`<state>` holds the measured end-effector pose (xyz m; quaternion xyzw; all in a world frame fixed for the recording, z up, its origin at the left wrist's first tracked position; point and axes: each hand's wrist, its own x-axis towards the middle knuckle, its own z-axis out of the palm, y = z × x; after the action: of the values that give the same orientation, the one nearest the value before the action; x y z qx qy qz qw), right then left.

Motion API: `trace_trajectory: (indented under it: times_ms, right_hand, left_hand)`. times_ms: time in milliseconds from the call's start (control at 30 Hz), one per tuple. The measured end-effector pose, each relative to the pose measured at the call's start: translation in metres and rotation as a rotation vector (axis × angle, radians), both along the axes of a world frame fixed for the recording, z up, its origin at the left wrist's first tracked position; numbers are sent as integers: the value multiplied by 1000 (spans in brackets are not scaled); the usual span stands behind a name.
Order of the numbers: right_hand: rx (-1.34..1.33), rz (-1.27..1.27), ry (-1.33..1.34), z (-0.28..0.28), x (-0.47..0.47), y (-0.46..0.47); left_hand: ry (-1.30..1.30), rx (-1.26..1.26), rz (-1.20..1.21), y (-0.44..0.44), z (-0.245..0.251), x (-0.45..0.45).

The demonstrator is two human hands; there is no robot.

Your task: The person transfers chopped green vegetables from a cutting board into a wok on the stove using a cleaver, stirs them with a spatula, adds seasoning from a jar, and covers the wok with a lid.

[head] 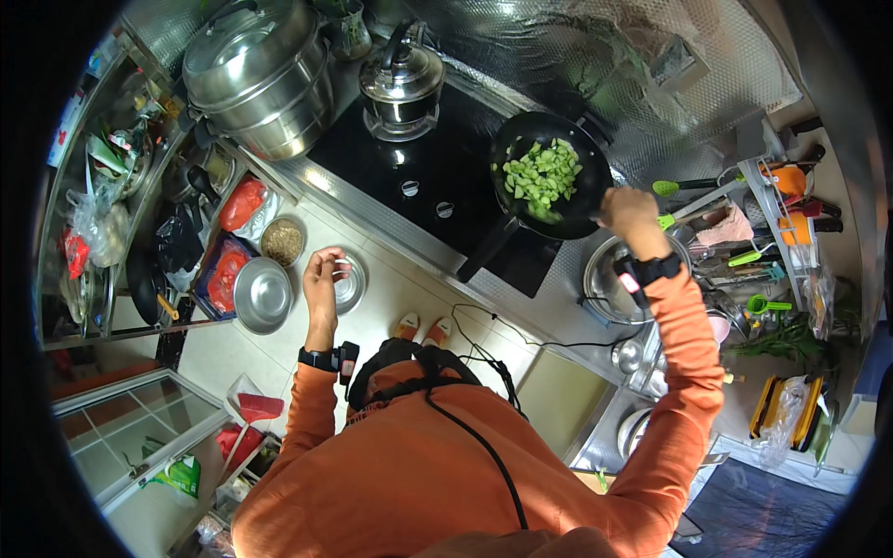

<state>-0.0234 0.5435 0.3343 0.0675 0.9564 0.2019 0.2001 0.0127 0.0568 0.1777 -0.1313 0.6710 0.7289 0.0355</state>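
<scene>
Chopped green vegetable pieces [543,171] lie in a black wok [593,164] on the right side of the glass cooktop [391,178]. My right hand [630,213] is closed at the wok's lower right rim, around what looks like the handle of a dark utensil whose end reaches into the wok; the utensil is mostly hidden. The wok's long black handle [487,247] points down and left, with no hand on it. My left hand [326,268] is raised over the floor side, fingers partly curled and holding nothing, above a metal bowl [352,284] seen behind it.
A kettle [401,84] stands on the rear left burner, beside a large steel steamer pot [258,84]. A lidded pot [603,279] is right of the wok, near a utensil rack [774,202]. Metal bowls [263,296] and open shelves are at left; a black cable [551,344] hangs near the counter.
</scene>
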Motion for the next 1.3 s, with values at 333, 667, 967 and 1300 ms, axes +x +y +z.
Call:
trace_trajectory:
  times_ms: [333,667,967,1300]
  right_hand:
    - [-142,-229,281,-46,-36,14]
    - [-259,76,-33,28,-10,26]
    - [-404,-334,327,-40,-44,-2]
    - [-7,-183,243,-59,-18,-3]
  left_hand:
    - [8,-15,-2,0,3,2]
    - [-2,-9,26,-13,1,7]
    - [18,11,-7,-4,1,5]
    - [-12,-27,-48,-3,-7,3]
